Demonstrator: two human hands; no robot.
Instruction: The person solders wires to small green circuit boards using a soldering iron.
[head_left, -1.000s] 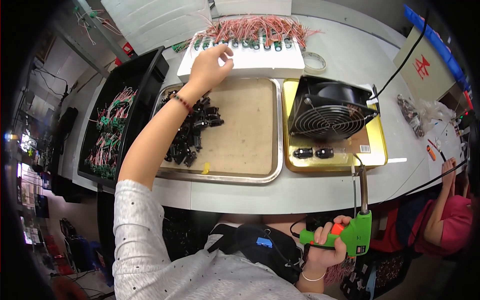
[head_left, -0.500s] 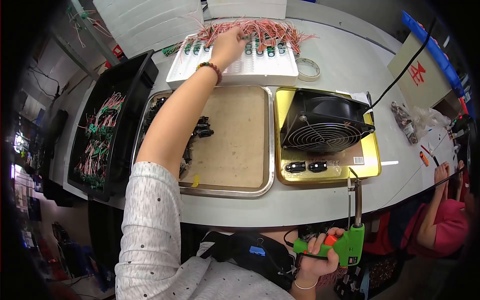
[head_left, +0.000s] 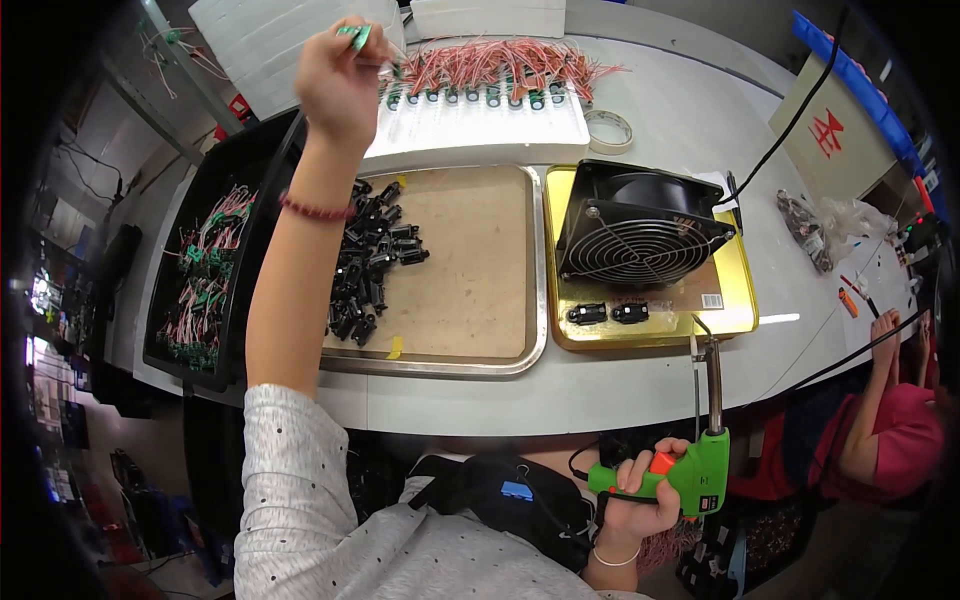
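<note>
Raised at the back left, my left hand is closed with a small green circuit board pinched in its fingers. Beside it is a white foam tray holding a row of green boards with red and white wires. Low on the right, my right hand grips a green soldering gun with a red trigger. The gun's metal tip points up, near the front edge of a gold tray. Two small black parts lie there below a black fan.
A metal-rimmed tray holds a heap of black parts. On the left, a black bin contains wired boards. A tape roll lies beside the foam tray. Another person's hands are at the far right.
My left hand has moved left from the wired boards, lifting a green circuit board. The black heap shows more fully now. My right hand keeps the soldering gun in nearly the same place.
</note>
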